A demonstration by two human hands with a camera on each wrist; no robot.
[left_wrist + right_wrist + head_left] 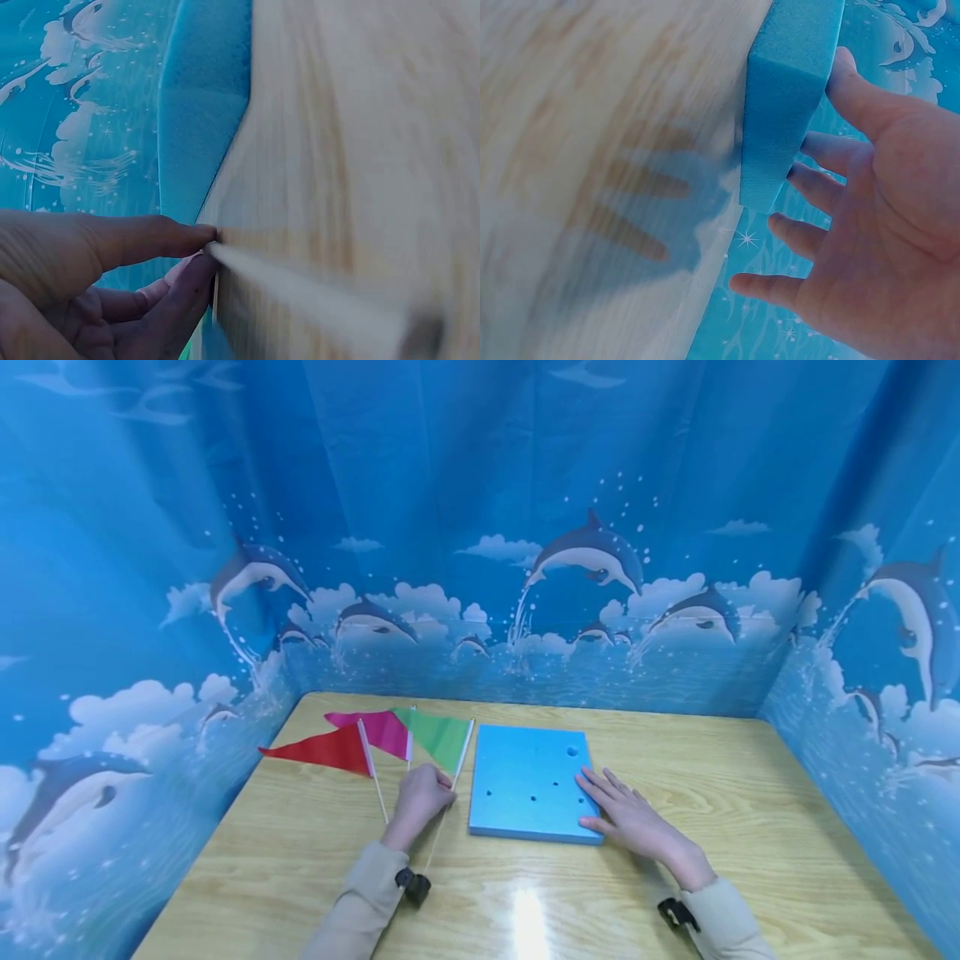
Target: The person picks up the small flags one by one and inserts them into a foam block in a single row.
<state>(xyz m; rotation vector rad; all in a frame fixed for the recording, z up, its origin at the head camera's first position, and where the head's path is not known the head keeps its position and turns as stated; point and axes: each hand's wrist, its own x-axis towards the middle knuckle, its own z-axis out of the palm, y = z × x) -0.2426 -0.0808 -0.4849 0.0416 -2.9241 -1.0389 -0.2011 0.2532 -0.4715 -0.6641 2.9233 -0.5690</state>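
Note:
My left hand [422, 795] pinches the thin stick of a green triangular flag [441, 737]. In the left wrist view the white stick [292, 281] runs out from between thumb and fingertips, just above the table. To the right lies a flat blue foam block [513, 764] with several small holes in its top. My right hand [637, 822] is spread at the block's right edge, its fingers straight. The right wrist view has the thumb and some fingertips against the block [784, 112], while the little finger [765, 287] stands off it.
A red flag [330, 752] and a magenta flag [381, 732] lie left of the green one, their sticks near my left hand. The wooden table [675, 760] is bounded by a blue dolphin-printed curtain [450, 527] at the back and sides.

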